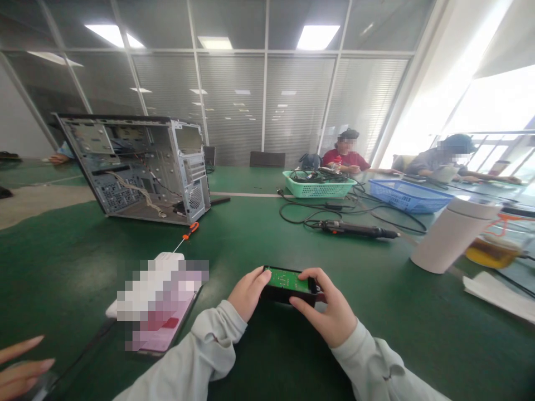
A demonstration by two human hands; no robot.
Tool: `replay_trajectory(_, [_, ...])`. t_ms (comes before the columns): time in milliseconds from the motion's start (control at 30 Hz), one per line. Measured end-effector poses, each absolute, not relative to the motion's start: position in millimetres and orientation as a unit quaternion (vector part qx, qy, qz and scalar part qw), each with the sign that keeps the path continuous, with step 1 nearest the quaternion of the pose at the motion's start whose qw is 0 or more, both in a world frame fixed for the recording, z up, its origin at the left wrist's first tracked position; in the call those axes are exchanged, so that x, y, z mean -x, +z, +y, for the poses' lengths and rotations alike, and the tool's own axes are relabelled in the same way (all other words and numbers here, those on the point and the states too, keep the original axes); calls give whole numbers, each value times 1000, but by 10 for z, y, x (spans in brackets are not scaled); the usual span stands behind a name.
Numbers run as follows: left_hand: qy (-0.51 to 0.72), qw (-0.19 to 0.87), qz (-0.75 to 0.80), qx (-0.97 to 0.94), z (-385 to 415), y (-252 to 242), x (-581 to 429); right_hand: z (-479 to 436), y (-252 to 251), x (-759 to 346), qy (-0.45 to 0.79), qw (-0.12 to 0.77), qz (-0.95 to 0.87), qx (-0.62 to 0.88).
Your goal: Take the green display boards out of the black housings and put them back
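Between my two hands is a small black box with a green circuit board (286, 279) lying in its open top. My left hand (249, 292) grips the box's left end, thumb on the corner of the board. At the right end my right hand (330, 306) is closed on the box, with one finger on the board's edge and the thumb against the front wall. The box's underside and most of my left fingers are hidden. Left of my hands lie a phone (161, 334) and a white device (169, 262), both partly pixelated.
An open computer case (137, 167) stands back left, an orange-handled screwdriver (191, 230) before it. An electric screwdriver (355, 229), a green basket (317, 189) of cables, a blue basket (409, 196) and a white tumbler (453, 234) are to the right. Another person's hand (25, 365) shows lower left.
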State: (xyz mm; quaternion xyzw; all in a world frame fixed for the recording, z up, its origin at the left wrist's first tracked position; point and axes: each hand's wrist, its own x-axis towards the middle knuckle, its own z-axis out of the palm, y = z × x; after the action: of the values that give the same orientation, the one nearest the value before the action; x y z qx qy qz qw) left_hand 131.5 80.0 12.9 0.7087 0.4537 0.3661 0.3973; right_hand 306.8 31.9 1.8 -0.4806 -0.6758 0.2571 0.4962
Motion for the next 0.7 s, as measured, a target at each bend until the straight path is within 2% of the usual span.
replay_trajectory(100, [353,431,435,-707,784,130,-1327,365,31,-3099,443,513,-550,488])
replay_trajectory(167, [347,464,402,-709,778,119,-1334,404,45,-3127,571,482,-450,489])
replay_trajectory(233, [347,481,380,-710,770,111,-1336,436,61,-3144,646,442,-375,497])
replay_trajectory(400, [355,465,374,-720,781,87,-1336,434,127,-3112,739,337,-269,518])
replay_trajectory(500, [345,503,412,-677,816,44,-1333,385,166,-3076,804,276,-207,485])
replay_trajectory(600, [336,528,436,-646,842,5,-1328,344,178,-3056,864,255,-159,403])
replay_trajectory(700, [345,532,440,-636,856,-13,-1329,329,165,-3051,875,265,-171,367])
